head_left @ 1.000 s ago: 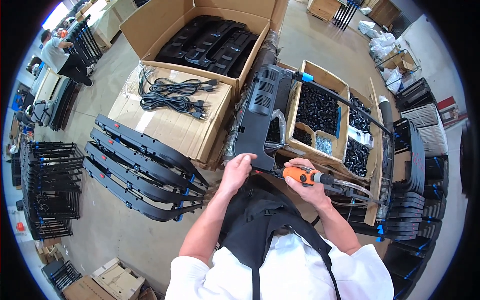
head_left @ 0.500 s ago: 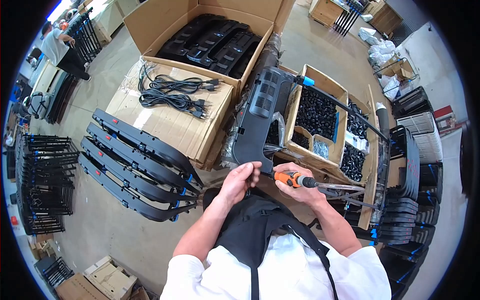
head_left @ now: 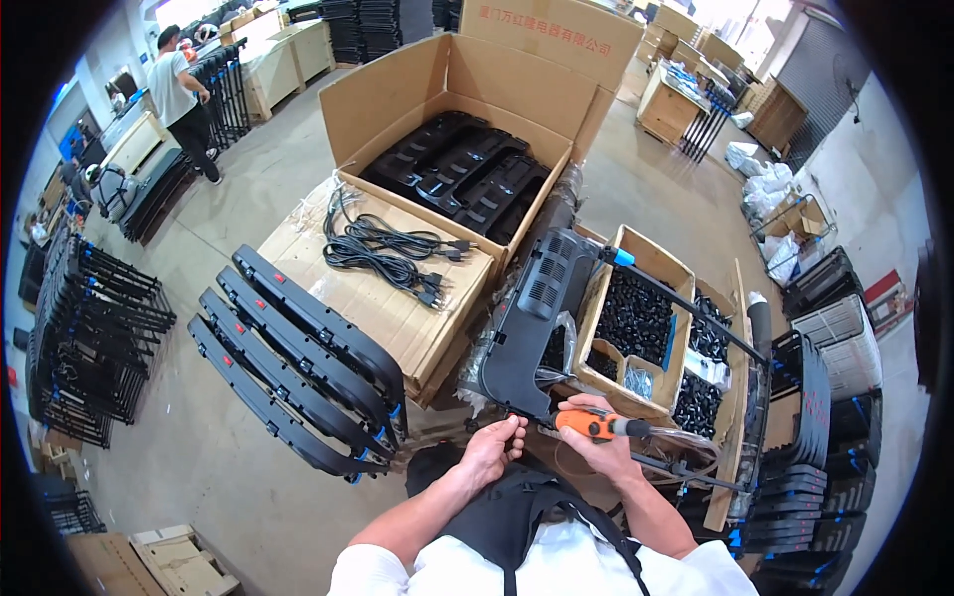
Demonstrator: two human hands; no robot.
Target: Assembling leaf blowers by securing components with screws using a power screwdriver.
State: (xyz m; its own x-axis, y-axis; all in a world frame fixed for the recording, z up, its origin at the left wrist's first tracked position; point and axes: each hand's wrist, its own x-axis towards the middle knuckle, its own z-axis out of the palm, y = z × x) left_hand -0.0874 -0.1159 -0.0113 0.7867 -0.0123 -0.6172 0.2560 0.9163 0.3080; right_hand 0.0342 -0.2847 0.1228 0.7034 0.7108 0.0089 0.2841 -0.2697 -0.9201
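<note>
A long black plastic housing (head_left: 519,343) with vent slots lies on the workbench in front of me, its rounded end toward me. My left hand (head_left: 489,452) is at the near edge of that end, thumb and fingers pinched together; whatever they hold is too small or hidden. My right hand (head_left: 608,455) is wrapped round an orange and black power screwdriver (head_left: 588,424). The tool lies nearly level, its tip end toward the housing's near edge and its black rear end pointing right. The tip itself is hidden. A clear hose (head_left: 691,437) trails from the rear.
A wooden parts box (head_left: 651,405) with several black pieces and screws stands right of the housing. Black power cords (head_left: 383,253) lie on a carton (head_left: 437,333) at left, below an open box (head_left: 348,119) of black covers. Curved black frames (head_left: 298,358) stand at left. A person (head_left: 184,99) is far left.
The view has tilted up and swung left, so the scene sits lower and further right. Both hands stay by the housing's near edge, and the right still grips the screwdriver.
</note>
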